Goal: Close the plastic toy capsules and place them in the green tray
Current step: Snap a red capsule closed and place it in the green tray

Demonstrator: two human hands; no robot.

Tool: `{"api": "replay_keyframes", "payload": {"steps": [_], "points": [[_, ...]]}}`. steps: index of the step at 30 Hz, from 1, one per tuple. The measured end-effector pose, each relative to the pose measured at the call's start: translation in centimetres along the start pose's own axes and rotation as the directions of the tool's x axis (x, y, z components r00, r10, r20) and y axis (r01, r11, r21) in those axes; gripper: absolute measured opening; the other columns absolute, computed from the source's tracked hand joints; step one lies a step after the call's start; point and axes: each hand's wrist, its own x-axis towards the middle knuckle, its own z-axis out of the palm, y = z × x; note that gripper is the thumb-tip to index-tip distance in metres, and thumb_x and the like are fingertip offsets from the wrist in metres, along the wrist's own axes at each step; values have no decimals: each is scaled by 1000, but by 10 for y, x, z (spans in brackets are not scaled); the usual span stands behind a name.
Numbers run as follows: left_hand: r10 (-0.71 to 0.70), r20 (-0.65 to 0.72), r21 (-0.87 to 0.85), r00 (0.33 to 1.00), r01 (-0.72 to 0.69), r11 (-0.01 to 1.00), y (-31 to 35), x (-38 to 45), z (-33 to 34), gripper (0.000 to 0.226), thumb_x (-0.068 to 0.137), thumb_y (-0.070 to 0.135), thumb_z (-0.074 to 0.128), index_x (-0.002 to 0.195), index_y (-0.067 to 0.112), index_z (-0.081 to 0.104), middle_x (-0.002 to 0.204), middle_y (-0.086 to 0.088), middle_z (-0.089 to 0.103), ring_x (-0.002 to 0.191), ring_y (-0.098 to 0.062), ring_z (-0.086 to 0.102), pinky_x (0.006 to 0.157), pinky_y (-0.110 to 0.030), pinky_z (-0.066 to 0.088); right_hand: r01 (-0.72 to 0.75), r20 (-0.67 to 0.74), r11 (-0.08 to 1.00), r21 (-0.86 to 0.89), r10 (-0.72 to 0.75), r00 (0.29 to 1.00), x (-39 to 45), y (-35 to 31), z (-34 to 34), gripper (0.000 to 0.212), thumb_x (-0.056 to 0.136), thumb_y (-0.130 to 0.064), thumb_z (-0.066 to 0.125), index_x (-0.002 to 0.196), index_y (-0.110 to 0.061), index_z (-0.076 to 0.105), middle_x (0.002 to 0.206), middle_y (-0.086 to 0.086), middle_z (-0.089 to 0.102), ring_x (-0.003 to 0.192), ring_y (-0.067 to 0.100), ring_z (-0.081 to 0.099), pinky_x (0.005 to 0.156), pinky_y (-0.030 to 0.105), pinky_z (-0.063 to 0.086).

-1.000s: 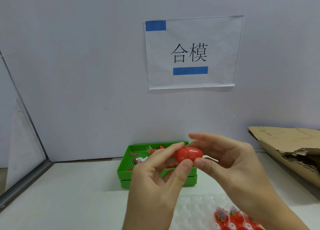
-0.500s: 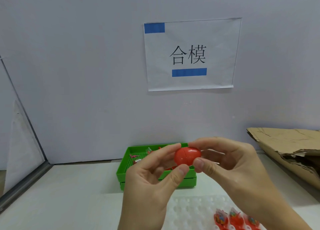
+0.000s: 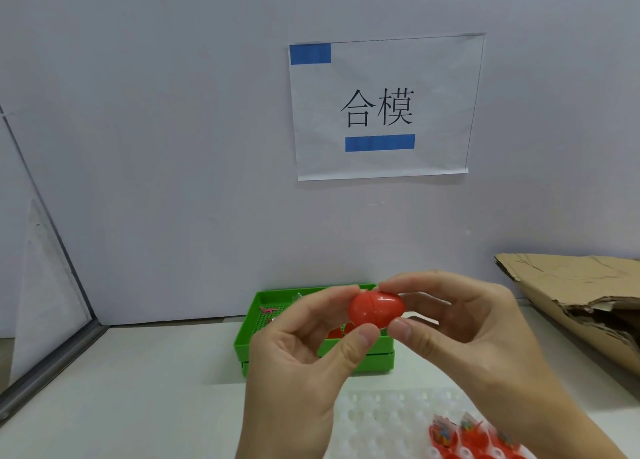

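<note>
With our left hand [image 3: 298, 351] and right hand [image 3: 460, 327] both pinching the red capsule [image 3: 375, 308], we risk squeezing it crooked so its 2 halves never snap, missing the green tray [image 3: 247, 337].

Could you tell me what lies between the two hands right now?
In the head view, the red capsule sits pinched between the left hand and right hand.

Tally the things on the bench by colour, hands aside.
Red: 4 countable, the capsule pinched by the left hand and right hand, plus 3 open halves at the bottom edge; more red in the tray is hidden.
Green: 1 tray.
White: 1 blister sheet, 1 wall sign.
Brown: 1 cardboard.
Total: 8.
</note>
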Motion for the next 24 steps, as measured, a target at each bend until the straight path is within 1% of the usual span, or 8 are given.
{"api": "replay_keyframes", "payload": {"steps": [5, 10, 13, 17, 19, 21, 23, 24], "points": [[-1, 9, -1, 1000, 1, 1000, 0, -2, 2, 42, 56, 28, 84, 97, 28, 77, 97, -7, 77, 96, -21, 73, 79, -21, 55, 30, -70, 1000, -3, -30, 997, 1, 1, 3, 25, 64, -19, 78, 89, -22, 79, 89, 6, 78, 86, 19, 75, 73, 20, 58], [25, -37, 29, 999, -24, 999, 1, -3, 4, 40, 54, 33, 83, 94, 34, 78, 95, 0, 78, 95, -17, 73, 80, -20, 55, 48, -66, 999, 26, -46, 997, 1, 0, 4, 30, 62, -17, 78, 91, -22, 78, 90, 3, 78, 86, 18, 75, 72, 19, 58], [34, -62, 8, 997, -34, 999, -1, -2, 5, 42, 51, 29, 84, 93, 33, 79, 96, -2, 78, 94, -18, 74, 79, -20, 55, 54, -55, 998, 29, -52, 997, 1, 1, 4, 31, 62, -15, 78, 92, -24, 79, 91, 2, 79, 86, 19, 76, 72, 19, 58], [36, -82, -31, 996, -39, 999, -2, -3, 8, 43, 47, 23, 84, 88, 32, 81, 93, -3, 78, 90, -19, 75, 73, -18, 56, 79, -72, 995, 59, -75, 995, 1, 1, 5, 31, 60, -11, 78, 89, -23, 80, 86, 3, 79, 80, 20, 76, 71, 20, 59], [51, -95, 7, 994, -50, 999, -2, -5, 10, 44, 46, 13, 87, 84, 34, 81, 90, -2, 78, 88, -17, 75, 72, -18, 57, 106, -89, 993, 54, -101, 991, 1, 2, 7, 32, 58, -8, 77, 88, -19, 80, 83, 4, 79, 78, 20, 76, 69, 21, 59], [76, -113, 69, 991, -69, 995, -1, -5, 10, 43, 49, 5, 83, 80, 35, 81, 88, 1, 78, 87, -15, 75, 72, -17, 56, 134, -121, 990, 38, -128, 984, 1, 3, 9, 32, 56, -2, 76, 84, -17, 80, 81, 4, 78, 77, 18, 76, 67, 21, 59], [103, -136, 129, 985, -85, 988, 2, -6, 11, 46, 47, 2, 88, 79, 34, 81, 86, 2, 78, 86, -11, 75, 72, -17, 56, 153, -149, 988, 27, -148, 978, 0, 5, 13, 32, 54, 2, 75, 81, -15, 80, 79, 3, 78, 75, 16, 75, 65, 20, 59], [114, -150, 149, 982, -92, 985, 3, -6, 11, 43, 48, 4, 87, 80, 32, 80, 85, 2, 78, 84, -10, 75, 71, -15, 56, 158, -158, 987, 23, -153, 976, -1, 5, 15, 32, 54, 3, 74, 80, -15, 79, 78, 3, 77, 75, 15, 75, 65, 20, 59]]}}
